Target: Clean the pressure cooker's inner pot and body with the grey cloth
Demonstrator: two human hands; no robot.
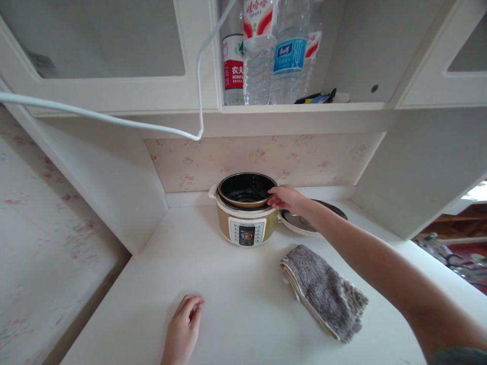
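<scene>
An open rice cooker (pixel 246 223) with a gold body and a control panel stands at the back of the white counter (pixel 236 299). Its dark inner pot (pixel 246 190) is visible inside. My right hand (pixel 286 198) reaches out and grips the pot's right rim with its fingers closed on it. The cooker's lid (pixel 304 223) lies upturned on the counter just right of the cooker, partly hidden behind my right wrist. My left hand (pixel 184 324) rests on the near counter, fingers loosely curled and touching the surface, holding nothing.
A folded grey towel (pixel 323 291) lies on the counter right of centre. Several water bottles (pixel 272 50) stand on the shelf above. A white cable (pixel 114 119) hangs across the upper cabinets. Cabinet walls close in both sides.
</scene>
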